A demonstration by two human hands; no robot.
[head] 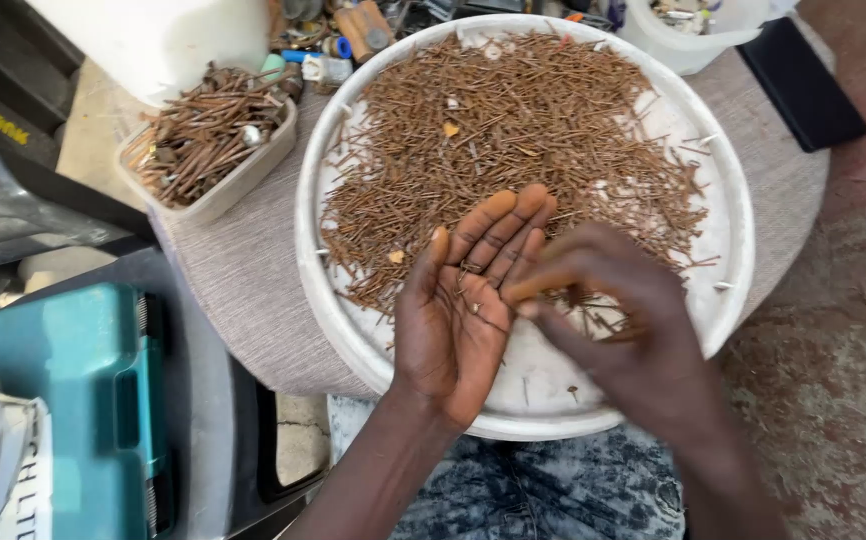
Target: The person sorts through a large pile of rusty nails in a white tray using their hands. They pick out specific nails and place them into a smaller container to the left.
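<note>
My left hand (463,300) lies palm up over the near part of a round white tray (733,210), fingers straight and together. A few small rusty nails (473,298) rest on its palm. My right hand (623,330) is just to its right, blurred, back up, with a fingertip touching the left fingers. Some rusty nails seem pinched under its fingers, but the blur hides the grip. A wide heap of thin rusty nails (513,140) covers the tray's far half.
A rectangular tub of larger rusty nails (208,140) stands left of the tray on a grey cloth-covered surface (233,280). A white container (163,40) sits behind it. A teal case (63,400) is at lower left, a black flat object (803,85) at upper right.
</note>
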